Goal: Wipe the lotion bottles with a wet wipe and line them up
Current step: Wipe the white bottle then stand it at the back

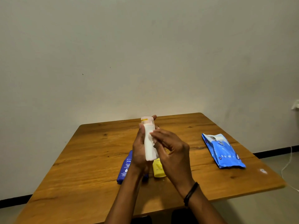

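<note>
Right hand [171, 151], fingers [157, 135] pinching wet wipe [149, 152] around white lotion bottle [147, 126], upright in left hand [139, 152], fingers curled.

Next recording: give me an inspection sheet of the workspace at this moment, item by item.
Surface: wooden table, knotted grain; a small white speck near its right edge.
Job's things: white bottle held above the table with a wet wipe round its body; blue bottle and yellow bottle lie beneath the hands, partly hidden; blue wipes pack lies at the right.
Clutter: nothing seen.
Hands: left hand grips the white bottle; right hand pinches the wet wipe against it.
Cables: white cable on the floor at the right.
Surroundings: plain wall, dark skirting.
</note>
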